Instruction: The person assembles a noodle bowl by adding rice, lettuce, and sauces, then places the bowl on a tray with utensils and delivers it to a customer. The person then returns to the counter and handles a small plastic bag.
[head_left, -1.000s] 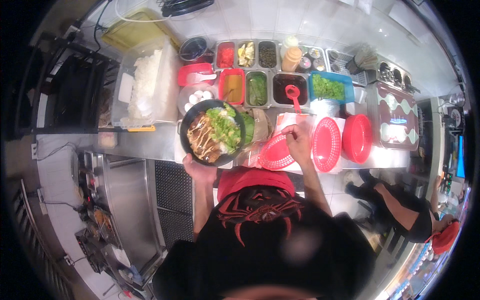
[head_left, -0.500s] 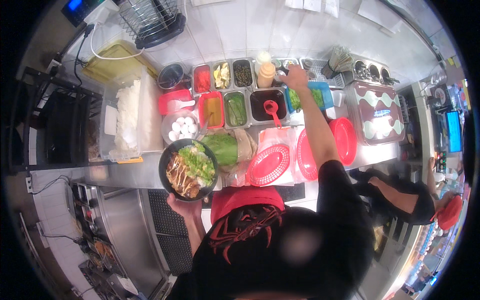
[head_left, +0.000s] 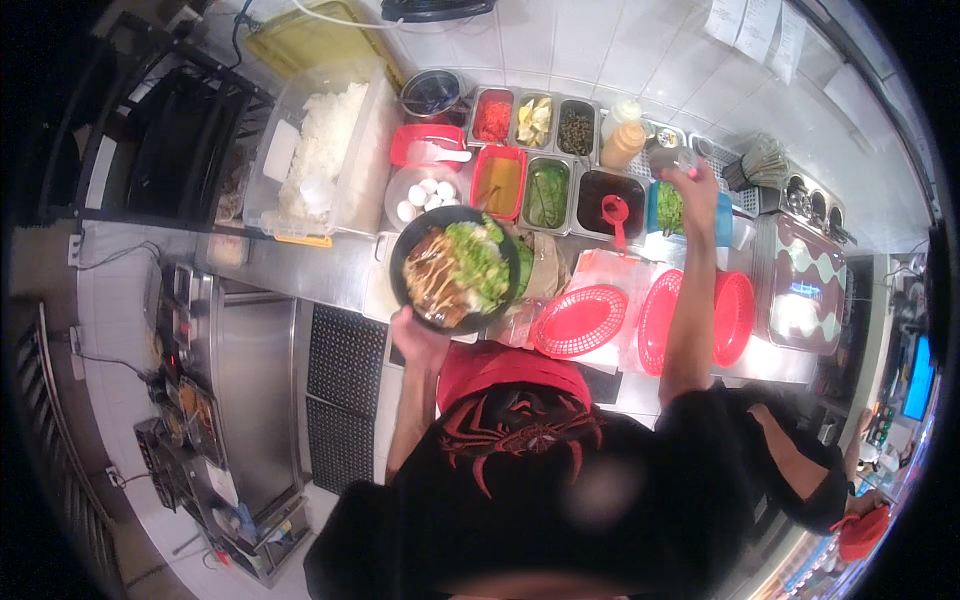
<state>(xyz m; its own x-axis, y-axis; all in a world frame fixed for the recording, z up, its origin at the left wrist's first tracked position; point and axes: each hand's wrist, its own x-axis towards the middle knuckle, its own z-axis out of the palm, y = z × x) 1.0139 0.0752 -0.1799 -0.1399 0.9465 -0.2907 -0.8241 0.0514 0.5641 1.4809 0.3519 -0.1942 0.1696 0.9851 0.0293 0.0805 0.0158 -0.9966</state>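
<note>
My left hand [head_left: 420, 340] supports a round black bowl [head_left: 398, 275] from below at its near edge. In the bowl lie chopped lettuce [head_left: 478, 262] and browned meat [head_left: 432, 285] striped with a pale sauce, over some white rice. My right hand [head_left: 692, 182], stretched out over a blue container of cut lettuce [head_left: 669, 207], is closed around a small clear jar [head_left: 670, 158]; its contents are too blurred to name. Beside it stand squeeze bottles [head_left: 624, 146], one of them orange-tan.
Behind the bowl are eggs [head_left: 430, 193] and a tub of rice [head_left: 325, 150]. Metal pans with toppings [head_left: 546, 192] and a red ladle [head_left: 615, 212] line the counter. Red baskets [head_left: 580, 322] lie at its front edge. A co-worker's arm [head_left: 790, 455] shows at right.
My right hand has drawn back from the rear row and now holds the small jar. The whole view has shifted, so the counter appears farther right; the bowl stays in my left hand.
</note>
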